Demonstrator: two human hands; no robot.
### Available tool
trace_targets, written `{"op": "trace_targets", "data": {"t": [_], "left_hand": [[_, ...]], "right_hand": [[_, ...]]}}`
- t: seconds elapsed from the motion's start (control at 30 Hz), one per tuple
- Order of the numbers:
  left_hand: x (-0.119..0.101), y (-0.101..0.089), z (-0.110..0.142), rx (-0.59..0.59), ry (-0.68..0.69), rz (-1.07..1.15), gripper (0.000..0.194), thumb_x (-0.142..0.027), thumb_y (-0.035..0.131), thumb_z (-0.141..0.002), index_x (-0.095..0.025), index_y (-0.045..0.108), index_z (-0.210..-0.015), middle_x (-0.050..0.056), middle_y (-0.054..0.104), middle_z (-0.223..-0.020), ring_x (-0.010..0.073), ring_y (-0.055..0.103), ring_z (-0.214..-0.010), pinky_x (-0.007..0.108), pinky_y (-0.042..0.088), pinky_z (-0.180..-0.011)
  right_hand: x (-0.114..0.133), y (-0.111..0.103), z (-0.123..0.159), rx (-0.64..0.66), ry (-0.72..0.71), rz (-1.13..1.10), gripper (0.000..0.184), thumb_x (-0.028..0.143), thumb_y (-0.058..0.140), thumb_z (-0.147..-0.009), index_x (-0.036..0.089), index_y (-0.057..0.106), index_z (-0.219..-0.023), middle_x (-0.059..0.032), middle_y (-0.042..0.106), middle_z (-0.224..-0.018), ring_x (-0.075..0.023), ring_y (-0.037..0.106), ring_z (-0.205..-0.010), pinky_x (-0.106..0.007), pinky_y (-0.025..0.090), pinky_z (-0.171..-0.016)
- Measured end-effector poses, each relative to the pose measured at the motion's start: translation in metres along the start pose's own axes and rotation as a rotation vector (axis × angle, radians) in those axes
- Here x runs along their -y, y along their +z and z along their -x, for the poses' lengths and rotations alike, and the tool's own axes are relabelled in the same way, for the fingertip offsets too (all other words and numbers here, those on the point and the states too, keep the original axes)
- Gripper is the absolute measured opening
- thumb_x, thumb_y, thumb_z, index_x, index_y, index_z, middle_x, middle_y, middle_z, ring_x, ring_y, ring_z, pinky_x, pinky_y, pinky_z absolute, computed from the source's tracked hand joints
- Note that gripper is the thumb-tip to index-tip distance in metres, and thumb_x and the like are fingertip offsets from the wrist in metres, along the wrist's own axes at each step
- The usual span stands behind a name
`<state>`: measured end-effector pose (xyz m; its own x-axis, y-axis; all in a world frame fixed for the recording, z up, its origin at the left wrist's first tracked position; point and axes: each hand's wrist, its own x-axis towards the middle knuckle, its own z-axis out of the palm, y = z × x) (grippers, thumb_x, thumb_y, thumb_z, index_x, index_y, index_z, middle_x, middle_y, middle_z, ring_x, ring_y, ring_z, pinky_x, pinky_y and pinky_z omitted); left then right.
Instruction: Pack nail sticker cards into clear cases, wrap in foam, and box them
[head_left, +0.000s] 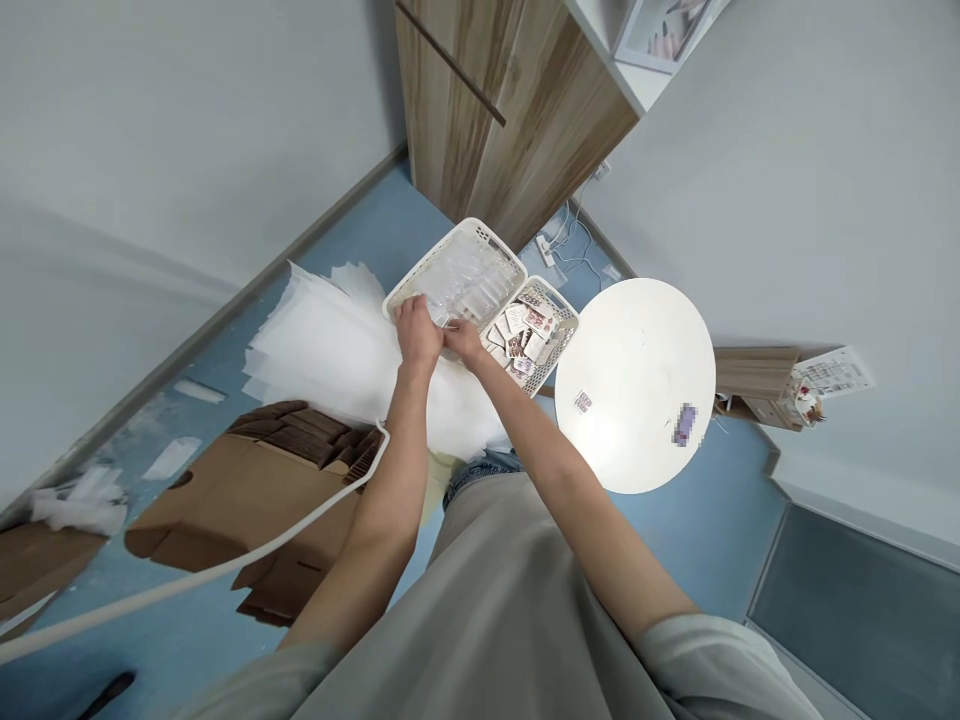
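Observation:
My left hand (418,332) is at the near side of a white plastic basket (491,232), its fingers curled downward over the edge. Close beside it, my right hand (463,340) has its thumb and fingers pressed together. Whatever either hand grips is too small or hidden to make out. Inside that basket lie many clear plastic pieces (469,270), like thin boxes or sleeves. A smaller white basket (570,328) adjoins it on the right, holding a pile of small printed cards (525,335).
White foam sheets (330,340) are stacked at left, with flattened brown cardboard boxes (225,490) below. A white rod (225,572) crosses the lower left. The round white table (637,370) stands at right, a wooden cabinet (495,100) ahead, cables and a power strip (545,250) beside it.

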<state>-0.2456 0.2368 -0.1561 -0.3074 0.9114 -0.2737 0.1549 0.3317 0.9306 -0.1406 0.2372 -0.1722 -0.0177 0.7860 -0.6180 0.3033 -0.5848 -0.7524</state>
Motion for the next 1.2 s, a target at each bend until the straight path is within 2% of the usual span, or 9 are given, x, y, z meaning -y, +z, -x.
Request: {"op": "trace_targets", "data": {"t": [0.1, 0.2, 0.33, 0.47, 0.67, 0.83, 0.97, 1.07, 1.2], "left_hand": [[0.0, -0.001, 0.007, 0.016, -0.032, -0.023, 0.043, -0.017, 0.073, -0.078, -0.015, 0.074, -0.12, 0.023, 0.07, -0.139, 0.0439, 0.048, -0.152, 0.061, 0.021, -0.137], [-0.007, -0.003, 0.014, 0.039, -0.066, 0.007, 0.044, -0.017, 0.071, -0.079, -0.015, 0.073, -0.123, 0.02, 0.074, -0.134, 0.0387, 0.062, -0.14, 0.057, 0.036, -0.131], [-0.026, 0.0, 0.038, 0.129, -0.119, 0.183, 0.047, -0.023, 0.077, -0.079, -0.016, 0.073, -0.126, 0.017, 0.079, -0.128, 0.0311, 0.073, -0.125, 0.048, 0.053, -0.118], [-0.045, 0.019, 0.083, 0.341, -0.271, 0.372, 0.05, -0.035, 0.089, -0.075, -0.016, 0.076, -0.119, 0.016, 0.081, -0.12, 0.0295, 0.077, -0.114, 0.048, 0.059, -0.109], [-0.065, 0.072, 0.153, 0.459, -0.314, 0.4, 0.06, -0.041, 0.101, -0.064, -0.017, 0.079, -0.115, 0.014, 0.082, -0.115, 0.0305, 0.076, -0.117, 0.045, 0.06, -0.108], [-0.08, 0.127, 0.207, 0.619, -0.347, 0.354, 0.063, -0.05, 0.102, -0.064, -0.018, 0.08, -0.114, 0.014, 0.082, -0.112, 0.0326, 0.079, -0.105, 0.049, 0.064, -0.101], [-0.088, 0.18, 0.249, 0.579, -0.268, 0.267, 0.06, -0.052, 0.101, -0.064, -0.018, 0.081, -0.109, 0.014, 0.081, -0.11, 0.0339, 0.077, -0.108, 0.049, 0.064, -0.101], [-0.093, 0.219, 0.275, 0.597, -0.196, 0.184, 0.061, -0.054, 0.101, -0.064, -0.018, 0.082, -0.108, 0.015, 0.081, -0.11, 0.0347, 0.076, -0.11, 0.049, 0.064, -0.101], [-0.099, 0.259, 0.304, 0.729, -0.147, 0.125, 0.066, -0.058, 0.1, -0.065, -0.015, 0.081, -0.113, 0.016, 0.08, -0.113, 0.0346, 0.076, -0.11, 0.051, 0.064, -0.101]], "right_hand": [[0.006, -0.006, 0.012, -0.106, 0.067, 0.063, 0.024, 0.036, 0.081, -0.085, 0.02, 0.065, -0.08, 0.0056, 0.058, -0.06, -0.0164, 0.065, -0.074, -0.026, 0.056, -0.074], [0.009, -0.028, 0.034, -0.114, 0.039, -0.05, 0.03, 0.043, 0.086, -0.083, 0.02, 0.066, -0.086, 0.0047, 0.063, -0.066, -0.0167, 0.069, -0.074, -0.028, 0.059, -0.077], [-0.001, -0.085, 0.083, -0.108, -0.021, -0.234, 0.05, 0.049, 0.095, -0.074, 0.018, 0.072, -0.106, 0.0013, 0.073, -0.078, -0.0171, 0.071, -0.077, -0.032, 0.062, -0.08], [-0.024, -0.152, 0.139, -0.197, -0.03, -0.318, 0.06, 0.05, 0.1, -0.067, 0.017, 0.077, -0.112, -0.0014, 0.077, -0.084, -0.0203, 0.074, -0.083, -0.036, 0.065, -0.082], [-0.064, -0.226, 0.201, -0.239, -0.064, -0.372, 0.067, 0.06, 0.099, -0.061, 0.018, 0.081, -0.11, -0.0036, 0.082, -0.089, -0.0211, 0.075, -0.084, -0.035, 0.064, -0.081], [-0.102, -0.277, 0.233, -0.229, -0.119, -0.32, 0.065, 0.062, 0.094, -0.07, 0.017, 0.082, -0.115, -0.0078, 0.083, -0.093, -0.0234, 0.078, -0.087, -0.036, 0.065, -0.08], [-0.13, -0.326, 0.263, -0.364, -0.253, -0.021, 0.065, 0.057, 0.084, -0.087, 0.017, 0.074, -0.138, -0.0166, 0.08, -0.127, -0.0284, 0.079, -0.107, -0.042, 0.067, -0.091], [-0.149, -0.365, 0.289, -0.396, -0.458, 0.33, 0.074, 0.047, 0.087, -0.09, 0.024, 0.062, -0.157, -0.0166, 0.057, -0.165, -0.0327, 0.062, -0.146, -0.049, 0.059, -0.114], [-0.176, -0.406, 0.318, -0.362, -0.544, 0.553, 0.072, 0.037, 0.085, -0.094, 0.031, 0.058, -0.161, -0.0122, 0.055, -0.168, -0.0336, 0.051, -0.156, -0.057, 0.046, -0.128]]}}
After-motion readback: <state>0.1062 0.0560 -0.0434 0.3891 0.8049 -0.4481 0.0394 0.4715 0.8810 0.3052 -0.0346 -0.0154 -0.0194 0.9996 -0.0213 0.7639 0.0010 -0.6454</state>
